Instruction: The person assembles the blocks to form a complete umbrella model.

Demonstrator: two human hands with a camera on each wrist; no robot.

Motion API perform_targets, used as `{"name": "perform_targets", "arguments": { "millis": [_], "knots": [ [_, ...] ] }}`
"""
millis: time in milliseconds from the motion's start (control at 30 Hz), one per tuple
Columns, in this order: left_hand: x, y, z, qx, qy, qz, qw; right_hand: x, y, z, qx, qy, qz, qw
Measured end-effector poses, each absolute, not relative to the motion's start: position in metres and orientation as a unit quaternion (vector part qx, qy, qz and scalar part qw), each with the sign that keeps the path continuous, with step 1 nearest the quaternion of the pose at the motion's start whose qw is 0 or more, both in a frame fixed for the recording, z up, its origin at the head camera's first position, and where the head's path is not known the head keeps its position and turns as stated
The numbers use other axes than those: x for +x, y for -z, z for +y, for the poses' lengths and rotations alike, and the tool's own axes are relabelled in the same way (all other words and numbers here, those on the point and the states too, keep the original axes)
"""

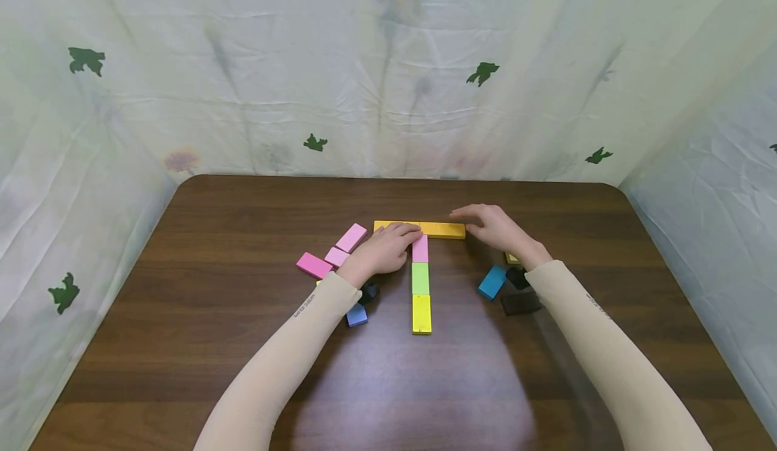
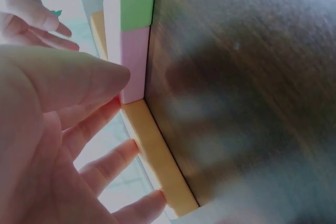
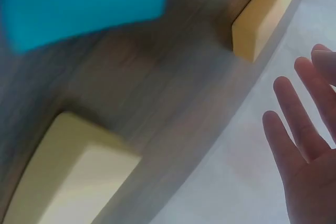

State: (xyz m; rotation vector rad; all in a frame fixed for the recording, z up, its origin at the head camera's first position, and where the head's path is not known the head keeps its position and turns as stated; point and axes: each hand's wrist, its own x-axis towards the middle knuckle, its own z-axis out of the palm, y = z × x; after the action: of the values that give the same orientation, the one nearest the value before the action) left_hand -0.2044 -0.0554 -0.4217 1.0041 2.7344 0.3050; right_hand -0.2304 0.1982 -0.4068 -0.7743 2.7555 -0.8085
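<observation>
Two orange blocks [image 1: 443, 230] lie end to end across the wooden table. A light pink block [image 1: 420, 249], a green block [image 1: 420, 279] and a yellow block [image 1: 421, 314] run from their middle toward me, making a T. My left hand [image 1: 384, 250] reaches over the left orange block. In the left wrist view, its fingertips [image 2: 131, 148] touch the orange block's side, and the thumb is beside the pink block. My right hand [image 1: 494, 228] hovers by the right end of the orange row, fingers extended, holding nothing.
Left of the T lie pink blocks [image 1: 313, 265], a periwinkle block [image 1: 357, 315] and a black piece [image 1: 368, 293], partly behind my left arm. To the right are a blue block [image 1: 492, 282], dark blocks [image 1: 521, 303] and a pale yellow block [image 3: 73, 177]. A curtain [image 1: 364, 67] hangs behind the table.
</observation>
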Motion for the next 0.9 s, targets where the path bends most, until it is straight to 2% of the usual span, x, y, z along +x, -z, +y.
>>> {"name": "perform_targets", "arguments": {
  "millis": [433, 633, 900],
  "knots": [
    [-0.205, 0.423, -0.055, 0.357, -0.109, 0.924, 0.081, -0.211, 0.415, 0.239, -0.241, 0.285, 0.924, 0.084],
    [-0.205, 0.422, -0.054, 0.356, -0.103, 0.924, 0.093, -0.201, 0.420, 0.255, -0.232, 0.290, 0.925, 0.080],
    [-0.207, 0.424, -0.054, 0.366, -0.108, 0.921, 0.076, -0.192, 0.429, 0.275, -0.220, 0.302, 0.924, 0.080]
  ]
}}
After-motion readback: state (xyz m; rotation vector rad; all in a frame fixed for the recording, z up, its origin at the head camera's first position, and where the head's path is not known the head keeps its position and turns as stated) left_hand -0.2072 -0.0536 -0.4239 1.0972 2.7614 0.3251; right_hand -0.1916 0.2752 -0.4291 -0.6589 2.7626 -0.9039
